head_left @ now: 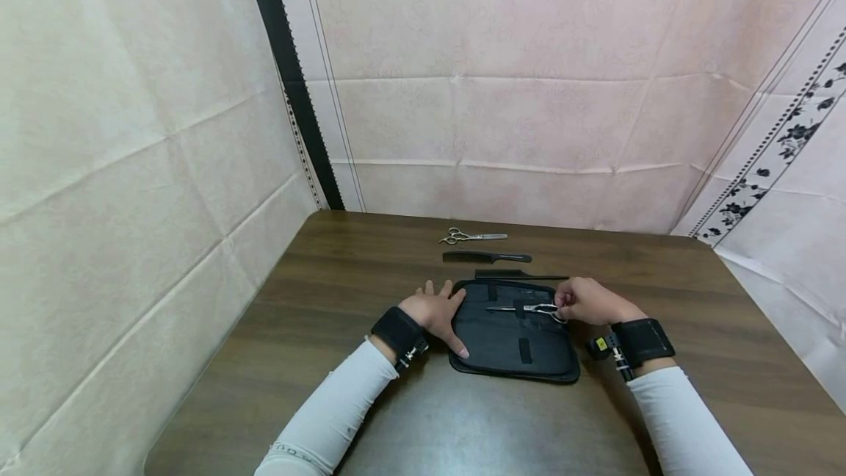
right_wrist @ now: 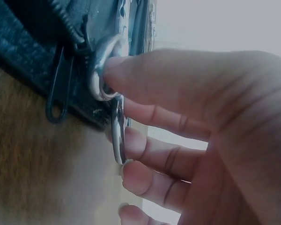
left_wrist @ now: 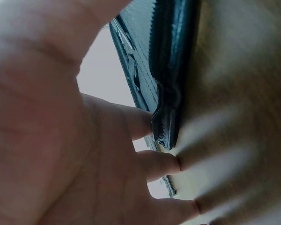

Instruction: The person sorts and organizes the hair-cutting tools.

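Note:
A black zippered case (head_left: 489, 347) lies on the table with elastic loops on its upper face. Across it lies a pair of silver scissors (head_left: 534, 308), blades pointing left and passing under a loop. My right hand (head_left: 588, 301) pinches the scissors by the finger rings (right_wrist: 99, 70), thumb at one ring and fingertips by the other. My left hand (head_left: 436, 314) rests with spread fingers at the case's left edge, thumb on its face. In the left wrist view, the fingertips reach the table beside the zipper edge (left_wrist: 166, 112).
Just behind the case lies a thin-handled comb (head_left: 499, 274). Farther back are a black comb (head_left: 485, 257) and thinning-style scissors (head_left: 479, 236). A zipper pull (right_wrist: 58, 89) hangs at the case's right side. Cloth-covered walls (head_left: 496, 123) border the wooden table (head_left: 277, 358).

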Demonstrator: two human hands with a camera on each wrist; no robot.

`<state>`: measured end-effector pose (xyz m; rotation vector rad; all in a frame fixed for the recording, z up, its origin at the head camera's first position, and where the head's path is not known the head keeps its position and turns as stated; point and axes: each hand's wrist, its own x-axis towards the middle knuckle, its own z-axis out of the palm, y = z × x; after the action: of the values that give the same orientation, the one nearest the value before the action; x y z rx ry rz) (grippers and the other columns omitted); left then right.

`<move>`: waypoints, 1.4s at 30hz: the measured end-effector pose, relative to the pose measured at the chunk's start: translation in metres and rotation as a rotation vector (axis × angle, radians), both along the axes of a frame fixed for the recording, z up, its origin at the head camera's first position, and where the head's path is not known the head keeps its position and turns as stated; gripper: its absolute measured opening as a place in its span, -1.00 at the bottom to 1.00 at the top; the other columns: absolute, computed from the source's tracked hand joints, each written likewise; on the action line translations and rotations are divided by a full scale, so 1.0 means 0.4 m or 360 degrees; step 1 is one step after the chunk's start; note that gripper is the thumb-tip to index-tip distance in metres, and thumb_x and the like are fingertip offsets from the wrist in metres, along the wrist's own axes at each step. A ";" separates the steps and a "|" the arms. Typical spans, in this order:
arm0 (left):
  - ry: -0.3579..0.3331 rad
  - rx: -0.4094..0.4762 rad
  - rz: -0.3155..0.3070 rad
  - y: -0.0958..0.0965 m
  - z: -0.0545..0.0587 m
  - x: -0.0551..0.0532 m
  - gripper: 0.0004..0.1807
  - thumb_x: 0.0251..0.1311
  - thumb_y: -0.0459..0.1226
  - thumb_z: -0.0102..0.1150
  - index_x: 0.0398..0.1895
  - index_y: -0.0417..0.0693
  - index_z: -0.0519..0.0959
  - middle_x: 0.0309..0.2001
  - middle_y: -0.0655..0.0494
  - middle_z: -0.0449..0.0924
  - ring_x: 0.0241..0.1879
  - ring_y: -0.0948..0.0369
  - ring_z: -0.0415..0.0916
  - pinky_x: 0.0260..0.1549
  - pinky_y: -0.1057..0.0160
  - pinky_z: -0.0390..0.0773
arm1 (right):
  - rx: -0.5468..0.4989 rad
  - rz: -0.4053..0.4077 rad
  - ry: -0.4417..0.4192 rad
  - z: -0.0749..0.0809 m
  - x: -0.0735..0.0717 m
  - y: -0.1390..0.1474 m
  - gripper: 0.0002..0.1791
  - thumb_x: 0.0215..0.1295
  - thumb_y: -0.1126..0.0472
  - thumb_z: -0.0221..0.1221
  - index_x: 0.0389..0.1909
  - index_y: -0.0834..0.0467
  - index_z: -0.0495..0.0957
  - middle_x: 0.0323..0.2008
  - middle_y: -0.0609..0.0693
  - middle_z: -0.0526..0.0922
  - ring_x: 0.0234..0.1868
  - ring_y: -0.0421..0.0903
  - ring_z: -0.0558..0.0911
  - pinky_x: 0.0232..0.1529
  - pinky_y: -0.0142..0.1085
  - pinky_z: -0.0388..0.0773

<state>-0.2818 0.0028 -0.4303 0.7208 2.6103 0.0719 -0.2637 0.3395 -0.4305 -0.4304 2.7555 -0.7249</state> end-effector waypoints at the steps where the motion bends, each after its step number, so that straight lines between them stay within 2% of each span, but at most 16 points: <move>1: 0.0001 -0.0002 -0.0001 0.000 0.000 0.000 0.36 -0.08 0.39 0.47 0.71 0.19 -0.06 0.71 -0.07 -0.20 0.65 -0.32 -0.24 0.57 -0.28 0.01 | -0.0001 -0.0001 0.0000 -0.001 -0.001 0.000 -0.94 0.35 0.31 0.31 -0.31 0.14 0.62 -0.40 -0.02 0.57 -0.34 -0.08 0.52 -0.29 -0.21 0.45; 32: -0.0007 -0.0015 -0.0019 0.002 0.004 -0.004 0.35 -0.05 0.39 0.45 0.71 0.18 -0.07 0.71 -0.08 -0.22 0.64 -0.33 -0.26 0.57 -0.27 -0.01 | 0.0006 0.0081 0.0070 -0.003 -0.003 -0.012 -0.93 0.40 0.32 0.27 -0.31 0.17 0.59 -0.42 -0.03 0.51 -0.37 -0.11 0.47 -0.33 -0.24 0.41; 42: -0.0016 -0.0006 0.0001 0.001 0.002 -0.001 0.36 -0.07 0.39 0.47 0.71 0.20 -0.06 0.72 -0.05 -0.21 0.64 -0.32 -0.24 0.56 -0.28 0.02 | 0.0064 0.0059 0.0116 -0.010 0.000 -0.016 -0.96 0.38 0.31 0.29 -0.28 0.16 0.62 -0.26 0.04 0.46 -0.27 -0.08 0.46 -0.25 -0.22 0.43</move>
<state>-0.2823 0.0034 -0.4294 0.7167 2.6005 0.0707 -0.2637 0.3332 -0.4346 -0.5076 2.8162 -0.6566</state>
